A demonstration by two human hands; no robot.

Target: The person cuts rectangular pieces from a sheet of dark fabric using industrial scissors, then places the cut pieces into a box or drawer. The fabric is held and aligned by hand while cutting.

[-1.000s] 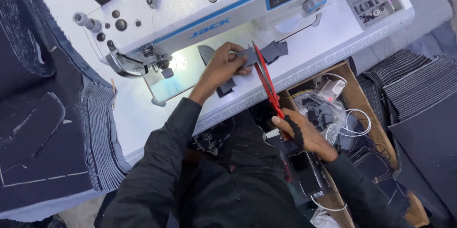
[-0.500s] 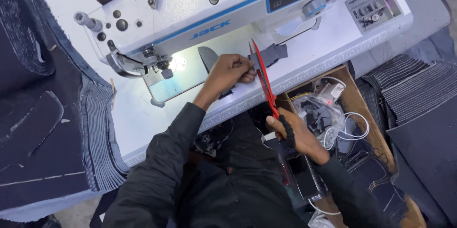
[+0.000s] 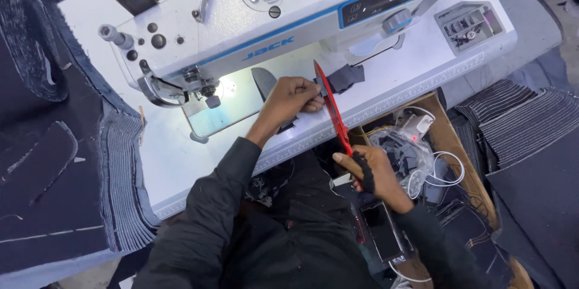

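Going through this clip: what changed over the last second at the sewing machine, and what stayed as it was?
Little changed. The left hand kept its pinch on the small dark fabric piece on the machine bed, and the right hand kept hold of the red scissors, whose blades stay at the fabric's edge by the left fingertips. The right hand drew back slightly toward the body. The sewing machine and the denim stack stayed put.

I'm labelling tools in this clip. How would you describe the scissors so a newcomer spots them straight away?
Start at the white sewing machine on the pale table. Off its front edge, the right hand grips the scissors, blades reaching up to the dark fabric scrap pinched by the left hand. They are long, thin and the only bright red thing among dark cloth.
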